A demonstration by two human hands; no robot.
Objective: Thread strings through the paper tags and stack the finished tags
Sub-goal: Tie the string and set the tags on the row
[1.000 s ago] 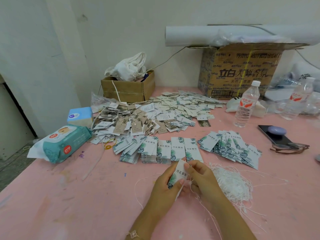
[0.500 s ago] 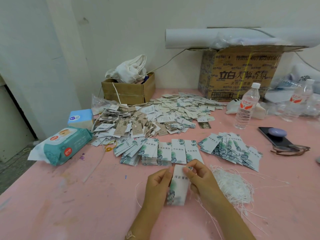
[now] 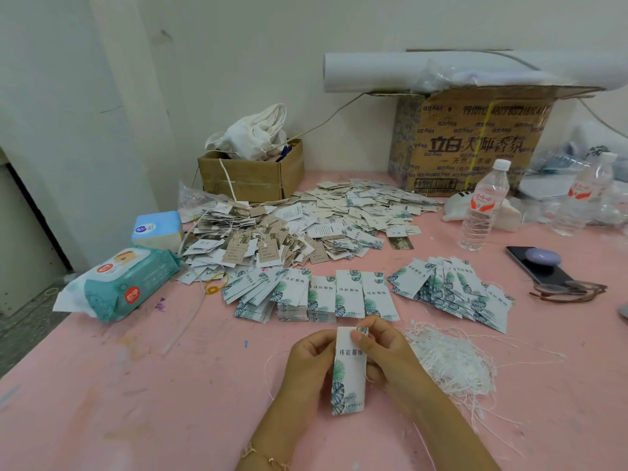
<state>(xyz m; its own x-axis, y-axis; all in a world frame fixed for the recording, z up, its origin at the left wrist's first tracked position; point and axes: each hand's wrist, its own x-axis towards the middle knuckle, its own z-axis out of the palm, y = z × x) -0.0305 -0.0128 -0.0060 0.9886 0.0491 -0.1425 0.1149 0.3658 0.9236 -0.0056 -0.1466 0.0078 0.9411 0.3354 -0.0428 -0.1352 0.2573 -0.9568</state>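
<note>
Threading seems in hand: the tag [image 3: 350, 375] stands between the fingers, left hand [image 3: 311, 367] gripping its edge, right hand [image 3: 389, 356] pinching its top (hole hidden). Next probably calls for feeding a string from the strings [image 3: 453, 363] just right of the right fingers.

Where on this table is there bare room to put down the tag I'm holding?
Bare pink table lies left of your left hand, in front of the wet wipes pack. Crowded: tag stacks ahead, string pile beside your right hand.
</note>
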